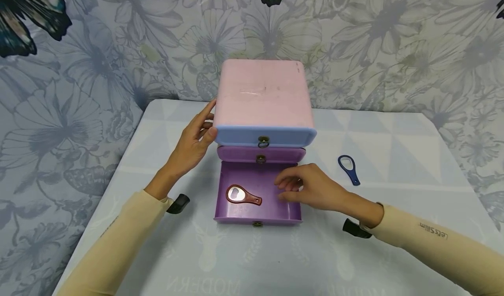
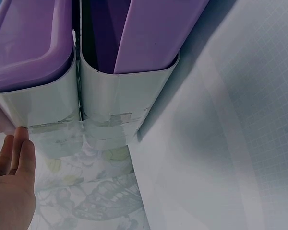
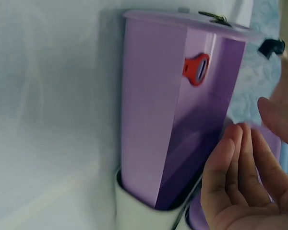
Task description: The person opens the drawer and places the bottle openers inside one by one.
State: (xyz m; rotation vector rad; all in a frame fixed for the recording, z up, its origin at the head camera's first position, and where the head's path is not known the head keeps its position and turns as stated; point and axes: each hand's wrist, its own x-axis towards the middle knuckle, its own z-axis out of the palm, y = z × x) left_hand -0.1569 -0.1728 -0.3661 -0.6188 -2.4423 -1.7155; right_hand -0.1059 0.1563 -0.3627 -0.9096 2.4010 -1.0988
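A mini chest of drawers point(image 1: 264, 95) with a pink top stands at the table's back. Its lowest purple drawer point(image 1: 257, 221) is pulled out toward me. Inside lies a small reddish-brown oval-headed tool point(image 1: 249, 197) with a short handle, also visible as an orange-red shape point(image 3: 192, 72) in the right wrist view. My left hand point(image 1: 192, 145) rests against the chest's left side, fingers extended. Over the drawer's right part hovers my right hand point(image 1: 311, 184), fingers loosely bent and holding nothing. A similar dark blue tool point(image 1: 351, 175) lies on the table to the right.
Above the pulled-out drawer sit a purple middle drawer point(image 1: 260, 153) and a blue top drawer point(image 1: 267, 136), each with a small ring pull. The pale patterned table point(image 1: 386, 243) ends at a floral wall covering point(image 1: 378, 47) behind the chest.
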